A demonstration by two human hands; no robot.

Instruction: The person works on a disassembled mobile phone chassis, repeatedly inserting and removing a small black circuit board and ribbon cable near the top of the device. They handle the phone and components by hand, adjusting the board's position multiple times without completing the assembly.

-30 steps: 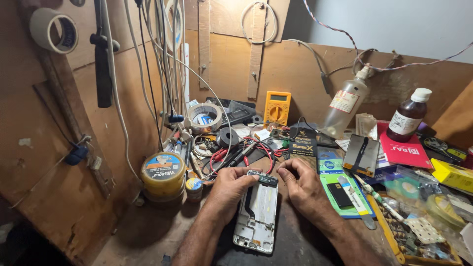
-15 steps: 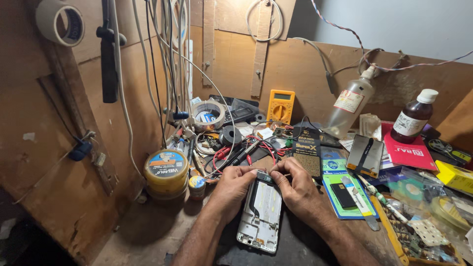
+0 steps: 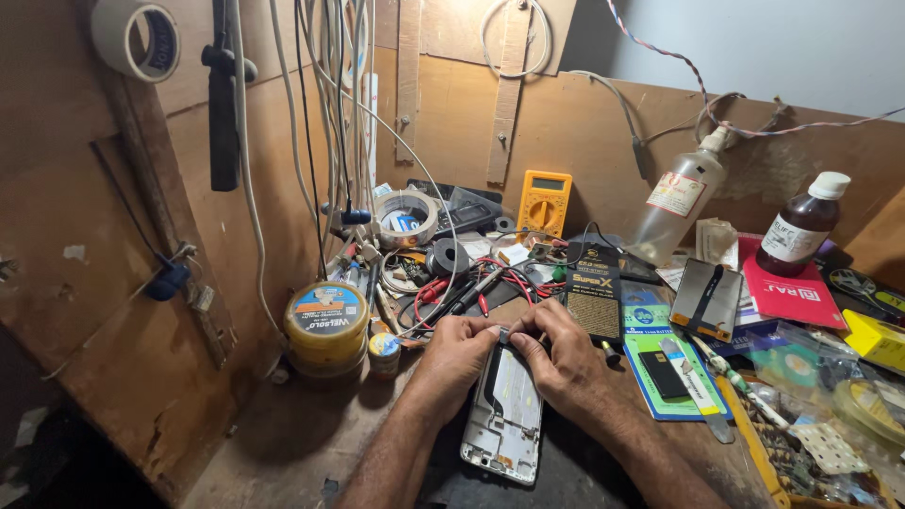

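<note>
Plywood walls (image 3: 584, 123) stand behind and to the left of a crowded wooden surface (image 3: 283, 443), with cables (image 3: 330, 113) hanging down at the far left so that they stay off the work.

On this surface, near the middle, lies an opened phone frame (image 3: 504, 415). It lies flat with its inner side up, so the parts inside can be reached. Its long axis runs from near to far, a little tilted, and its top end points away from the person, toward the far wall.

Both hands meet at this far end. The left hand (image 3: 457, 353) rests on the left edge of the frame and seems to press it down so it does not slide; its fingers are curled, and its grip looks closed on the frame's top corner. The right hand (image 3: 566, 363) covers the right edge, with the fingertips pinched together at a small dark part (image 3: 504, 335) on the top edge; I cannot tell surely if something is held between them.

Around the work, things are kept within reach: a round yellow tin (image 3: 326, 325) at the left, a yellow multimeter (image 3: 544, 201) leaning at the far wall, a clear bottle (image 3: 677, 203) and a brown bottle (image 3: 801, 226) at the far right, a roll of tape (image 3: 405, 217), and red and black probe leads (image 3: 452, 292) just beyond the hands.
</note>
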